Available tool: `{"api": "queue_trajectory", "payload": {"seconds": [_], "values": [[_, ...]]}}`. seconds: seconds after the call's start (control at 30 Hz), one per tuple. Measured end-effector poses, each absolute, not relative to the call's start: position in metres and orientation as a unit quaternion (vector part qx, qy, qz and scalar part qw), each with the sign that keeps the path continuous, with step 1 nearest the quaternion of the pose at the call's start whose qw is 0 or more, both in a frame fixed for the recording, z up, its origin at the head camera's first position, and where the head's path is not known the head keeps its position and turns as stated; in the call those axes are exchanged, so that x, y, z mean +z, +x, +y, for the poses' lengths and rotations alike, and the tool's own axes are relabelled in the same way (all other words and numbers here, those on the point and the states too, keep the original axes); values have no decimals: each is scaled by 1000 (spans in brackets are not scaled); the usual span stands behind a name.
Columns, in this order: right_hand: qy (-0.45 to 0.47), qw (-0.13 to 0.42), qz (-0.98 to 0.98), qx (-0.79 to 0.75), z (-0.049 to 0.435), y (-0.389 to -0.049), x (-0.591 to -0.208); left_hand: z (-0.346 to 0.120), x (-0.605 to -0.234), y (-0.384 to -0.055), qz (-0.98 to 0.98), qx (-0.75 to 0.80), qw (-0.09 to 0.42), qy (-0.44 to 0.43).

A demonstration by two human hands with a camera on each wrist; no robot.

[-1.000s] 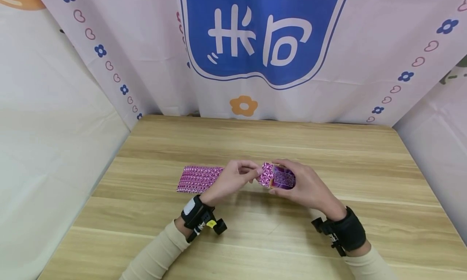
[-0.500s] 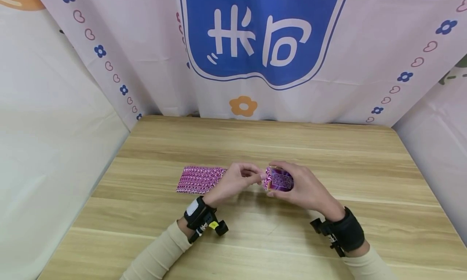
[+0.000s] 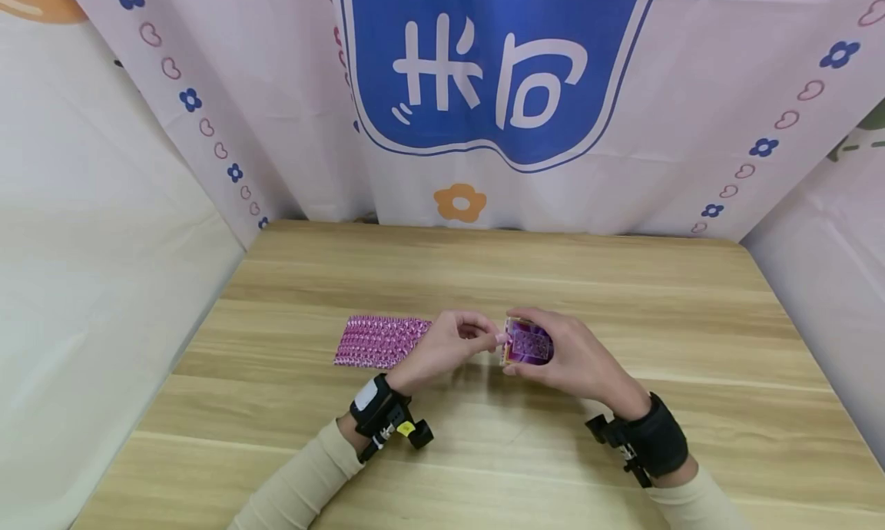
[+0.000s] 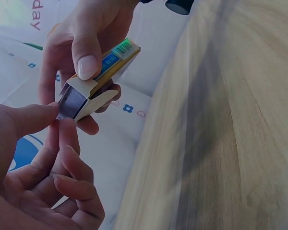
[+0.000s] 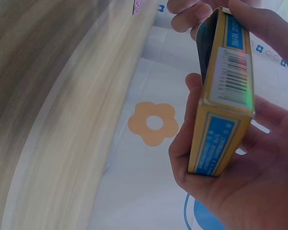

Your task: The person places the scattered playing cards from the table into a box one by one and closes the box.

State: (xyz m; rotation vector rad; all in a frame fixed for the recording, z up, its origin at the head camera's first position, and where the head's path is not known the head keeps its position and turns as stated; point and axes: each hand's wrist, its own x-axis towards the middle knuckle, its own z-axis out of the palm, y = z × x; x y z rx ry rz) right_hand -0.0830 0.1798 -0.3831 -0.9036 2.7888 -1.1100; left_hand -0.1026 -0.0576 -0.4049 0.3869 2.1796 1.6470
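Observation:
My right hand (image 3: 577,353) grips a small yellow-edged card box (image 3: 530,342) with a purple front, fingers and thumb round its sides. The barcode shows on its side in the right wrist view. Its mouth faces left, and white flaps (image 4: 101,102) stand out from it in the left wrist view. My left hand (image 3: 449,346) is at that mouth, thumb and forefinger pinching a small purple edge, seemingly of a card (image 4: 60,116), mostly hidden by the fingertips. The hand's other fingers are curled. Left of it, overlapping rows of pink-and-white patterned cards (image 3: 379,340) lie on the table, partly covered by my left hand.
The wood-grain table (image 3: 442,453) runs back to a white cloth backdrop (image 3: 311,146) with a blue printed shape and flowers. White cloth walls (image 3: 104,284) stand at both sides. Black camera straps (image 3: 380,407) are on both wrists.
The patterned card stuck out of the box's mouth; it has slid inward until only a sliver shows. My left hand has moved slightly right, my right hand and box slightly left.

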Motion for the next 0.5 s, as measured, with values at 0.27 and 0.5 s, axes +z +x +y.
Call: {"api": "queue_trajectory", "payload": {"seconds": [0.27,0.5], "values": [[-280,17,890,-360,178,-80,-385,-63,-404,-102,788,560,204,155],[-270,10,895,-356,180,-82,-382,-91,-396,-123,846,428,218,232]]}}
